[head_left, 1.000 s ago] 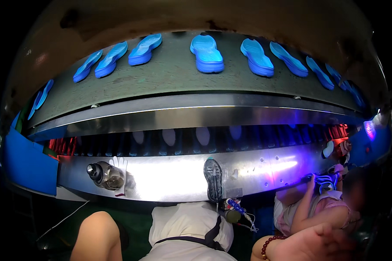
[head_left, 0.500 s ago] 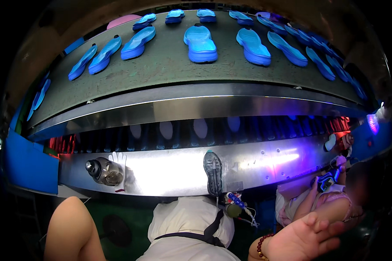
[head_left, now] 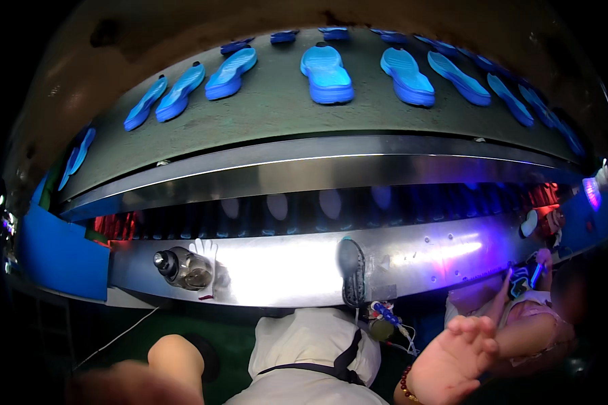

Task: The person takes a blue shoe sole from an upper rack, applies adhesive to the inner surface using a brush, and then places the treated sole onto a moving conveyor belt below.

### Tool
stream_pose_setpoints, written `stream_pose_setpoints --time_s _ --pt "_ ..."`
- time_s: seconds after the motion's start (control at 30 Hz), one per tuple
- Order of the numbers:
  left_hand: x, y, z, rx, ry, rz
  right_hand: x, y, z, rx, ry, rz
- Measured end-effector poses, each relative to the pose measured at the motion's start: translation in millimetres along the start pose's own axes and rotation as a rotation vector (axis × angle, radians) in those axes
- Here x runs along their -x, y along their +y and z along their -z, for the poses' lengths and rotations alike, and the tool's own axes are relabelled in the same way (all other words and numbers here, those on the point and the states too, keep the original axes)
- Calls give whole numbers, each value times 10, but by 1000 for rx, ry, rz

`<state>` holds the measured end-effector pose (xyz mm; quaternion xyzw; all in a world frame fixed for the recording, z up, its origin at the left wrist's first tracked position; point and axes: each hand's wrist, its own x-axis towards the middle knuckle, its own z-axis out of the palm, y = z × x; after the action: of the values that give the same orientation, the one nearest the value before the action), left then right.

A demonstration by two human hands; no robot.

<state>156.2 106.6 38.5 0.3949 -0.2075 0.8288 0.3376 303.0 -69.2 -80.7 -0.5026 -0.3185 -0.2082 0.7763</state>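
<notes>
My right hand (head_left: 456, 359) is raised at the lower right, palm showing, fingers loosely bent and apart, with nothing in it. A beaded bracelet (head_left: 407, 385) circles its wrist. At the lower left my left hand (head_left: 125, 385) is a dark smear at the picture's edge, its fingers not readable, beside my bent arm (head_left: 177, 361). Neither hand touches the metal bench (head_left: 284, 270). On the bench lies a dark shoe sole (head_left: 355, 280), its upper part hazy. A clear bottle with a black cap (head_left: 182, 268) lies by a white glove (head_left: 206, 252).
Blue shoe soles (head_left: 327, 74) rest in rows on a green conveyor belt (head_left: 263, 121) behind a metal rail (head_left: 331, 158). Below it runs a dark slot with pale ovals (head_left: 330, 204). Cables and blue fittings (head_left: 386, 314) hang at the bench edge. A co-worker (head_left: 527, 317) works at the right.
The whole scene has shifted right and slightly down. My right hand has turned, its fingers now upward and more bent. My left arm has dropped and a blurred hand has appeared there.
</notes>
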Motion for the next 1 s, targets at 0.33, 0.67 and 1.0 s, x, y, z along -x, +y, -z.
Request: stream_pose_setpoints --time_s 0.33,0.67,1.0 --pt "258 -139 -160 986 -225 1165 -26 -44 -80 -145 -168 -228" --pt "-156 -267 -183 1058 -418 1420 -18 18 -49 -163 -141 -337" --pt "-405 -497 -288 1192 -757 1325 -14 120 -35 -186 -137 -358"
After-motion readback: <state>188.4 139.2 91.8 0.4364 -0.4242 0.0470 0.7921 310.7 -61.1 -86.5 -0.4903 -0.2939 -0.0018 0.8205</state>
